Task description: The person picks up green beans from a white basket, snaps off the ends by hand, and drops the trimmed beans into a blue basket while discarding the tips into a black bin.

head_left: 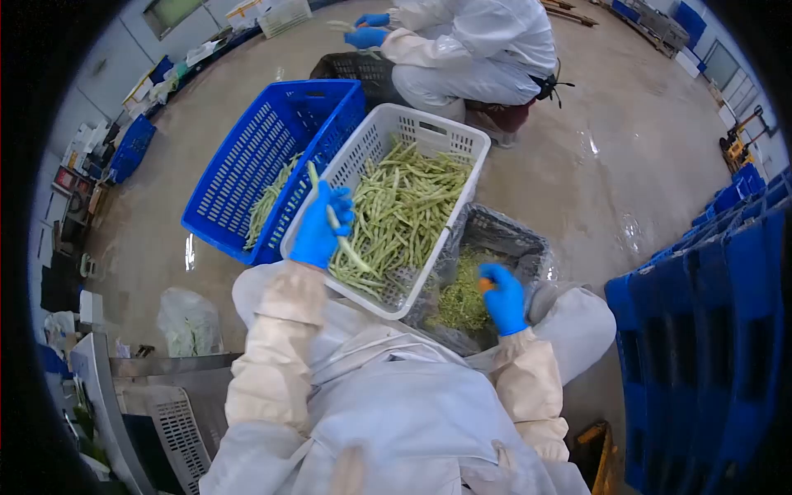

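My left hand (324, 224), in a blue glove, is closed around a long pale green bean (332, 216) over the left side of a white crate (401, 313). Green beans (400, 202) fill much of that crate. To its left, a blue crate (239, 177) holds a smaller heap of beans (271, 202). My right hand (503, 299), also gloved in blue, is closed on a small orange object (485, 285), partly hidden by the fingers. Below it, green trimmings (462, 299) lie in a dark bin lined with plastic (524, 241).
Beyond the crates a co-worker in white (474, 49) sits by a black crate (363, 73), gloved hands over it. Blue pallets (701, 330) stand at the right. A clear plastic bag (188, 322) and a metal-edged table (103, 388) are at the left.
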Available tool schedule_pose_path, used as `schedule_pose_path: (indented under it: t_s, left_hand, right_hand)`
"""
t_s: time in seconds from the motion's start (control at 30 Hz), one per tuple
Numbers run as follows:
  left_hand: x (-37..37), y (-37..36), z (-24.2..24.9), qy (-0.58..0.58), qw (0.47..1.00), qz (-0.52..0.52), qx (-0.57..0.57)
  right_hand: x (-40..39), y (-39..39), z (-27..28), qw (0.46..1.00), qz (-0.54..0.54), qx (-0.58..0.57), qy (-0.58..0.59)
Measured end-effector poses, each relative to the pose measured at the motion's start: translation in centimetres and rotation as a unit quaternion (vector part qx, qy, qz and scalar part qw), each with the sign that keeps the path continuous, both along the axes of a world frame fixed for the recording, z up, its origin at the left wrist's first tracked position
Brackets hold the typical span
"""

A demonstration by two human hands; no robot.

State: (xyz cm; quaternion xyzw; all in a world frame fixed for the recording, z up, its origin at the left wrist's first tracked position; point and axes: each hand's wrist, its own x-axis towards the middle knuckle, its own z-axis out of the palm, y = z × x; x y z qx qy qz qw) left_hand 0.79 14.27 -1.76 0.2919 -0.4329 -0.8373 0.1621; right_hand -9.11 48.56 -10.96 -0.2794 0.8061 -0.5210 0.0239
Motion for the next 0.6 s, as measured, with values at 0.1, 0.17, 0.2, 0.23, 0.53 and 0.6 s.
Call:
schedule_pose_path:
  t_s: [0.1,0.17,0.2,0.23,0.53,0.6]
  left_hand:
    - [-2.2,4.4,-4.0,0.05,0.988,-0.038,0.14]
    - [-3.5,6.5,-5.6,0.055,0.979,-0.046,0.192]
    - [-3.9,7.3,-5.9,0.054,0.979,-0.05,0.192]
    - [-4.3,8.0,-6.2,0.049,0.978,-0.048,0.196]
    - [-5.2,10.9,-4.6,-0.023,0.993,0.027,0.116]
    - [-5.2,10.9,-4.7,-0.026,0.995,0.041,0.084]
  right_hand:
    - [2.7,-1.5,2.0,0.989,0.114,-0.055,-0.078]
    - [3.8,-2.4,3.5,0.988,0.134,-0.065,-0.047]
    - [4.0,-2.5,3.8,0.984,0.158,-0.075,-0.017]
    - [4.1,-2.5,3.7,0.985,0.156,-0.075,-0.017]
    - [4.2,-2.8,3.6,0.976,0.16,-0.001,0.146]
    - [4.4,-3.0,3.7,0.969,0.153,0.049,0.187]
